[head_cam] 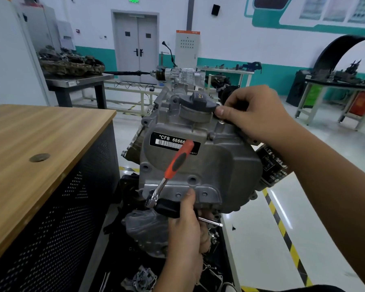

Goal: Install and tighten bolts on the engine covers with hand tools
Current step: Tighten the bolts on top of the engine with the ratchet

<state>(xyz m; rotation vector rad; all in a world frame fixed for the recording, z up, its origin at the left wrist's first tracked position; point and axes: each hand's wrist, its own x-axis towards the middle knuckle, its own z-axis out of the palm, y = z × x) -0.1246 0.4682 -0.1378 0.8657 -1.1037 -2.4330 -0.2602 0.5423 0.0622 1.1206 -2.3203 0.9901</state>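
Left hand point(185, 230) curled round ratchet point(171, 173) head and black socket, thumb pressing engine cover point(219, 165) just above, likely seating tool on a lower bolt. Right hand point(253, 114) pinching cover's top edge beside black cap point(198, 102), apparently steadying.

Left hand point(185, 230) grips a black-handled tool at the lower flange of the grey engine cover point(215, 165), beside the ratchet wrench point(171, 171) with its orange grip tilted up across the barcode label point(173, 143). Right hand point(253, 114) holds the cover's top edge, thumb at the black filler cap point(198, 102).
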